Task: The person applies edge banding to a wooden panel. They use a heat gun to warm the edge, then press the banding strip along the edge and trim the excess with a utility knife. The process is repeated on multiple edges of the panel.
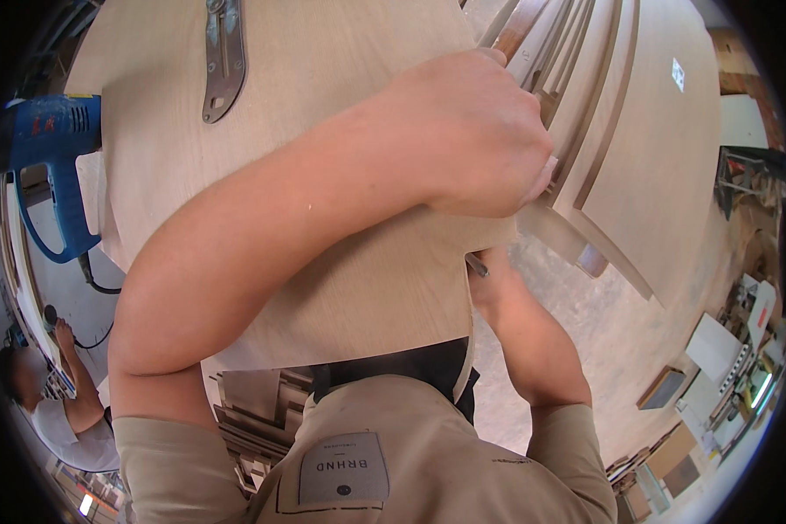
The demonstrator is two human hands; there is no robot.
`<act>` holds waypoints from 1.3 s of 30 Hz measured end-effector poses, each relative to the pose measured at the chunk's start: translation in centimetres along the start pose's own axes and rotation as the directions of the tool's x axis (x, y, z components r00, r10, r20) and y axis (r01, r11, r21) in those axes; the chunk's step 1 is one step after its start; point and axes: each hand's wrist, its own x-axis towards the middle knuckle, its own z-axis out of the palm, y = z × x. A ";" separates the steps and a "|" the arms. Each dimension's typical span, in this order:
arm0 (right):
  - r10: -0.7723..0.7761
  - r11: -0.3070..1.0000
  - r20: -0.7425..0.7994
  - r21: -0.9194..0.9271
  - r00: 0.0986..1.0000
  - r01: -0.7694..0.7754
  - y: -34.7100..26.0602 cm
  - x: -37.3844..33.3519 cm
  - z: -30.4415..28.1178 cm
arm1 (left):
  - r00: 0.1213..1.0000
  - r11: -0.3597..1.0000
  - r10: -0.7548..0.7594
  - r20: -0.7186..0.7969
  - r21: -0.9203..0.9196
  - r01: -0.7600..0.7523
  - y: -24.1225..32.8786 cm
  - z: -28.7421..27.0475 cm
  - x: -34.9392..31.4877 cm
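Note:
A pale wood-veneer panel with a notched right corner lies in front of my body. My left arm reaches across it, and my left hand is closed in a fist above its right edge. From the far side of the fist a brown wooden handle sticks out; its other end is hidden. Beneath the notched corner, my right hand shows only near the wrist, the fingers hidden by the panel. A short metal rod end shows next to that wrist. On the panel's far part lies a slotted dark metal tool.
A blue corded power tool is at the panel's left. Several stacked wood panels lean to the right of my left hand. Another person works at the far left. Boards and offcuts lie about the concrete floor.

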 end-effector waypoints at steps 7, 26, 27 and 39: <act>0.073 0.976 -0.005 0.204 0.997 -0.070 -0.4 0.1 0.6 | 0.999 1.000 0.011 -0.033 0.009 -0.011 0.0 0.1 0.0; -0.046 0.994 0.102 -0.096 0.994 0.056 0.5 -0.1 -0.3 | 0.999 0.999 0.034 -0.014 0.014 -0.034 -0.3 0.0 0.0; -0.056 0.993 0.099 -0.100 0.993 0.066 0.4 0.0 -0.2 | 1.000 0.999 0.031 -0.001 0.023 -0.031 -0.2 0.0 0.0; -0.112 0.982 0.087 -0.142 0.990 0.123 -0.2 1.5 0.0 | 1.000 1.000 -0.007 0.014 0.004 0.007 0.1 0.0 0.1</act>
